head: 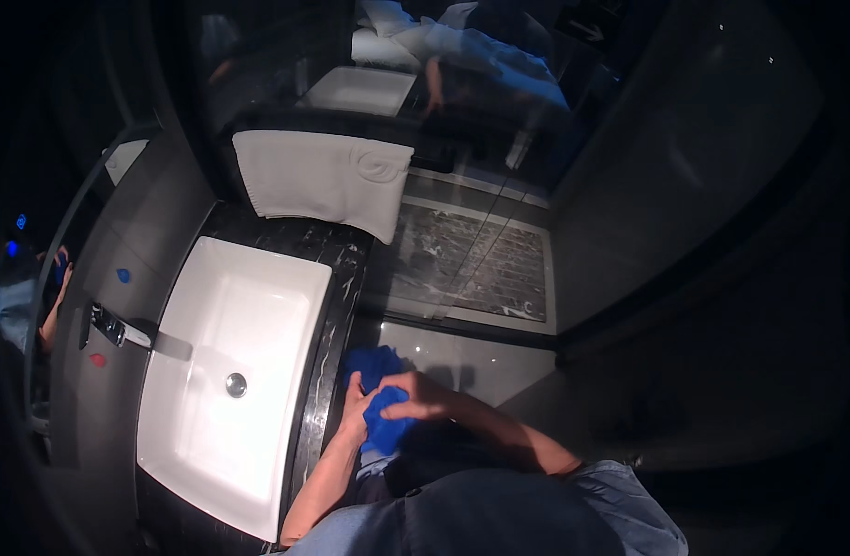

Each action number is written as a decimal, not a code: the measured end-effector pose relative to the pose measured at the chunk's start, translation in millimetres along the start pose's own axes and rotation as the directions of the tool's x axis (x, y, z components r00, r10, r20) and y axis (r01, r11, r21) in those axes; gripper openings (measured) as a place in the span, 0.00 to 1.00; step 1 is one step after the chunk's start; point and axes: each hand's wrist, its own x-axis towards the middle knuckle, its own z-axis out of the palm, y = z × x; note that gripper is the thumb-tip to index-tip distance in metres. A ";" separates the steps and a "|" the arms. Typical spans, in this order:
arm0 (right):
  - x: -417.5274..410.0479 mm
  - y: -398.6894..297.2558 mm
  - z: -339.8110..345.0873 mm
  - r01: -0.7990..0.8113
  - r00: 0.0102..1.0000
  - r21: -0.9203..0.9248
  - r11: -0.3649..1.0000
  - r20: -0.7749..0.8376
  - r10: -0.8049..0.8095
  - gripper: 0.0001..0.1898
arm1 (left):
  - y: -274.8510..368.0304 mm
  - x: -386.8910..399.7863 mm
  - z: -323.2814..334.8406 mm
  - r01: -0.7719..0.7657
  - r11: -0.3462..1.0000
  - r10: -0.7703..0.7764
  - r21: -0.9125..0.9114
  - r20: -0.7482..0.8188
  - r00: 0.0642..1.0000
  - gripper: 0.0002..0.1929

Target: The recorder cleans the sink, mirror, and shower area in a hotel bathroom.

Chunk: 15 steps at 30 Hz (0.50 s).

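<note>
A bright blue cloth (389,424) is bunched between my two hands at the front edge of the washbasin counter. My left hand (356,404) holds it from the left, thumb raised. From the right, my right hand (419,395) grips the cloth, its fingers bent over the near part. More crumpled blue material (373,363) shows just beyond my hands; I cannot tell whether it is all one piece. The white rectangular washbasin (209,431) lies to the left of both hands, apart from them, with a round metal drain (236,385) in its bottom.
A chrome faucet (122,330) juts from the grey wall, between blue (123,275) and red (97,360) drop-shaped marks. A folded white towel (321,181) hangs beyond the black marble counter (321,396). Behind glass lies a tiled shower floor (498,264). A mirror (56,278) stands left.
</note>
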 end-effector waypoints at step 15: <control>0.6 91.7 -144.1 0.004 0.878 -0.477 0.879 -0.418 -0.231 0.22 | 3.4 40.3 99.8 0.157 0.784 0.015 -0.601 0.271 0.963 0.22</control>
